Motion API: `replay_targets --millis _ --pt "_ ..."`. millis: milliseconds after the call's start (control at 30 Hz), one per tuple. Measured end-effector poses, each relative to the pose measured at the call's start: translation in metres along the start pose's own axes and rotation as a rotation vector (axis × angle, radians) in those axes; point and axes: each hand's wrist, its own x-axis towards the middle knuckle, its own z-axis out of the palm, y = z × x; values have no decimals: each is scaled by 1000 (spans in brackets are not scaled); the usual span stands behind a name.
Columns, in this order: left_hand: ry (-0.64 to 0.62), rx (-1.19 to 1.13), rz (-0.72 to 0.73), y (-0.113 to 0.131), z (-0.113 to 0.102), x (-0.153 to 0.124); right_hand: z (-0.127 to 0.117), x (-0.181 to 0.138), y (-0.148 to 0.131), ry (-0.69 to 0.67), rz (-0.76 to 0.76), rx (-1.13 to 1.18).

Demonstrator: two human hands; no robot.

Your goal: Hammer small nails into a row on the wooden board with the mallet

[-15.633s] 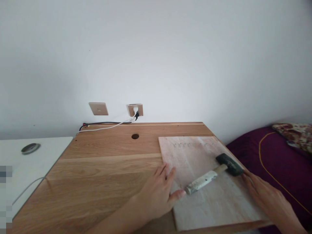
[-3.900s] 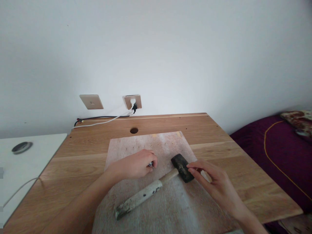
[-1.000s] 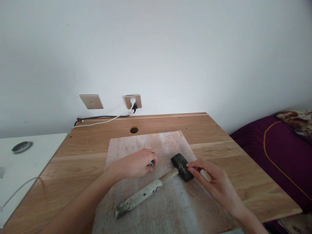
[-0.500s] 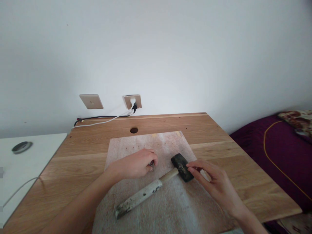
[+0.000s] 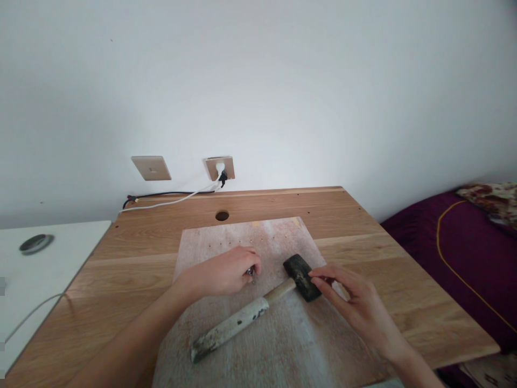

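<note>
A pale plywood board (image 5: 283, 345) lies on the wooden desk (image 5: 145, 253), with a row of small holes near its far edge. A mallet (image 5: 258, 307) with a black head and a paint-stained handle lies slantwise on it. My left hand (image 5: 226, 275) rests on the board left of the mallet head, fingers curled round small metal pieces, likely nails, that glint at its fingertips. My right hand (image 5: 351, 304) hovers just right of the mallet head, thumb and fingers pinched together; whether anything is between them I cannot tell.
The desk has a round cable hole (image 5: 222, 216) near the wall. A white and a black cable (image 5: 173, 198) run to a wall socket (image 5: 219, 168). A white table (image 5: 44, 269) stands at the left, a purple bed (image 5: 456, 253) at the right.
Long before, the board lay at the desk's right edge with both hands flat at its sides. Over the last second nothing has visibly moved.
</note>
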Motion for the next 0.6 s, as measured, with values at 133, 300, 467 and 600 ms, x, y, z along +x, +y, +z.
replay_targets --millis 133,300,467,600 --pt "0 4 -4 0 0 0 0 0 0 19 -13 8" --pt "-2 -2 -5 -1 1 0 0 0 1 8 -15 11" --pt "-7 -7 -12 0 0 1 0 0 -1 5 0 5" --pt "-5 -7 -14 1 0 0 -1 0 -1 9 5 -2"
